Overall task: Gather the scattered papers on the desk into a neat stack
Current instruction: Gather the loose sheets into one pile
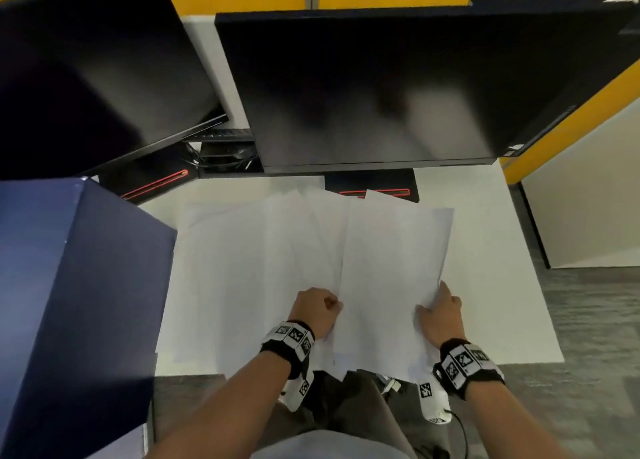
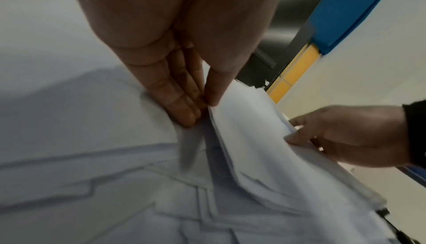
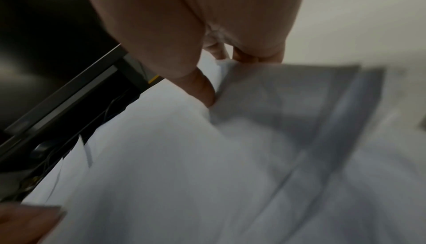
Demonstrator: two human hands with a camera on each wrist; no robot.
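Several white sheets lie fanned and overlapping across the white desk (image 1: 495, 285). A top bundle of papers (image 1: 391, 261) is held between both hands, partly lifted off the loose sheets (image 1: 235, 268) that spread to the left. My left hand (image 1: 332, 306) pinches the bundle's left edge between thumb and fingers (image 2: 184, 113). My right hand (image 1: 433, 303) grips its right edge, with the thumb (image 3: 205, 91) on top and the fingers underneath. The bundle's edges (image 2: 265, 120) are uneven, and its near end hangs over the desk's front edge.
Two dark monitors (image 1: 381, 88) (image 1: 86, 71) stand at the back, and the middle one's stand base (image 1: 372, 185) touches the far paper tips. A tall dark blue box (image 1: 69, 285) walls the left side. Bare desk shows to the right of the papers.
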